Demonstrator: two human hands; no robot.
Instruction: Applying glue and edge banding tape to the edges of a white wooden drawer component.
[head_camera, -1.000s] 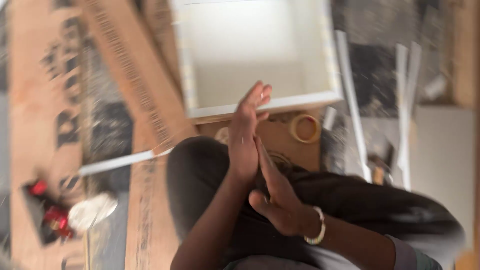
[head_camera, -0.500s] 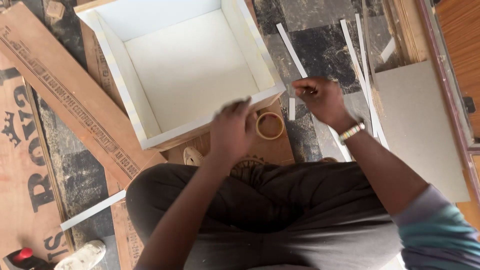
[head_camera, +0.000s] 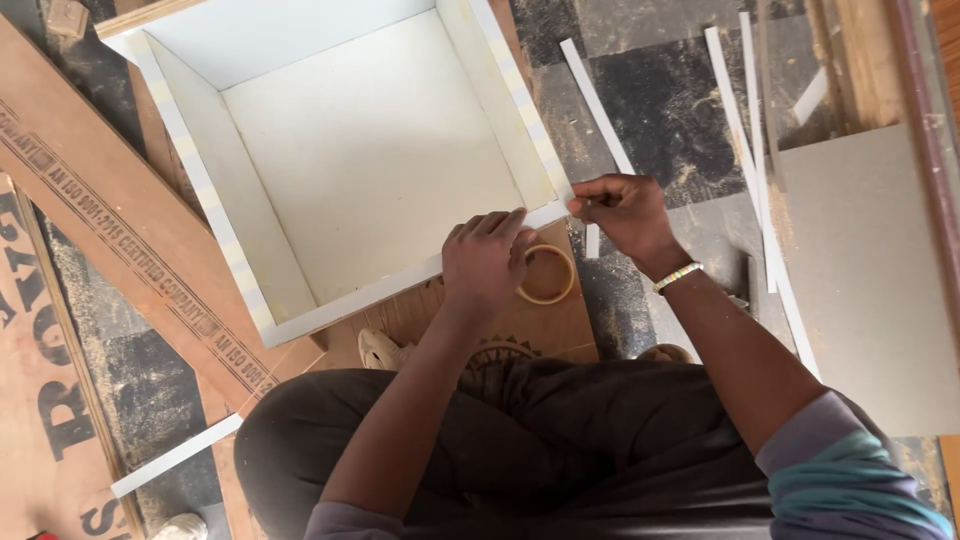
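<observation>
Left grip (head_camera: 487, 262): on the near wall of the open box (head_camera: 370, 165), fingertips over its top edge, just left of the box's near right corner.
Right grip (head_camera: 615, 210): pinched at that corner, just right of the left grip, on the end of an edge strip (head_camera: 548, 213).
Tape roll (head_camera: 545, 274): flat on a board (head_camera: 520, 325), between the two grips and slightly nearer the body, touching the left grip.
Box: beyond both grips, on the floor (head_camera: 660, 110).
Loose strips (head_camera: 745, 130): on the floor, beyond and right of the right grip.
Flat panel (head_camera: 865, 270): well right of the right grip.
Printed plank (head_camera: 120, 240): far left of the left grip, against the box's left wall.
Crossed legs (head_camera: 520, 440): nearest the body, under both forearms.
</observation>
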